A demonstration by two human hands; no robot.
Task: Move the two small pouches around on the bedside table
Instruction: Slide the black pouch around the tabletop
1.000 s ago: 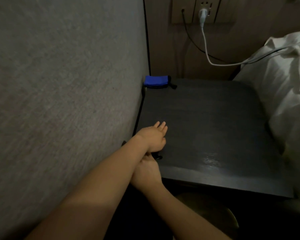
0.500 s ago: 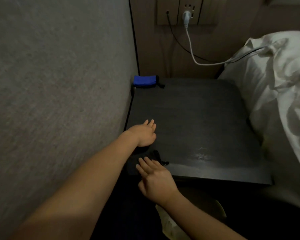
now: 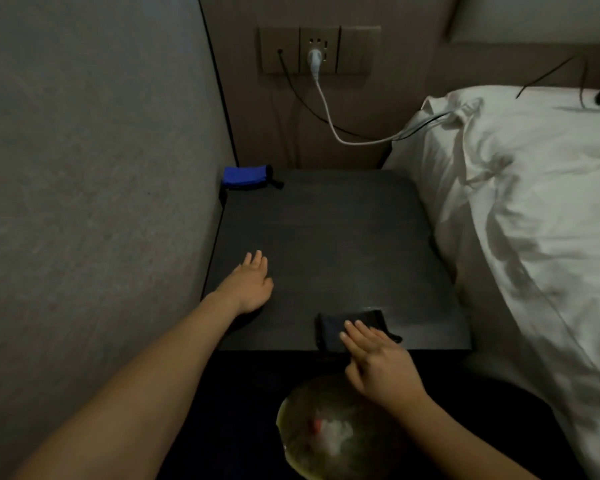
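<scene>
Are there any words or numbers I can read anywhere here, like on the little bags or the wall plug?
None can be read.
Blue pouch: no writing shows.
Dark pouch under the right hand: too dark to tell.
Wall socket plate: only slots, no readable marks.
White plug: too small and blurred.

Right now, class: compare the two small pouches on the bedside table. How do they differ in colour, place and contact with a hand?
Colour: the blue pouch is bright blue; the dark pouch is near black.
Place: the blue pouch lies at the table's far left corner by the wall; the dark pouch lies at the near edge.
Contact: nothing touches the blue pouch; the right hand's fingertips rest on the dark pouch.
Both lie flat, each with a short cord.
</scene>
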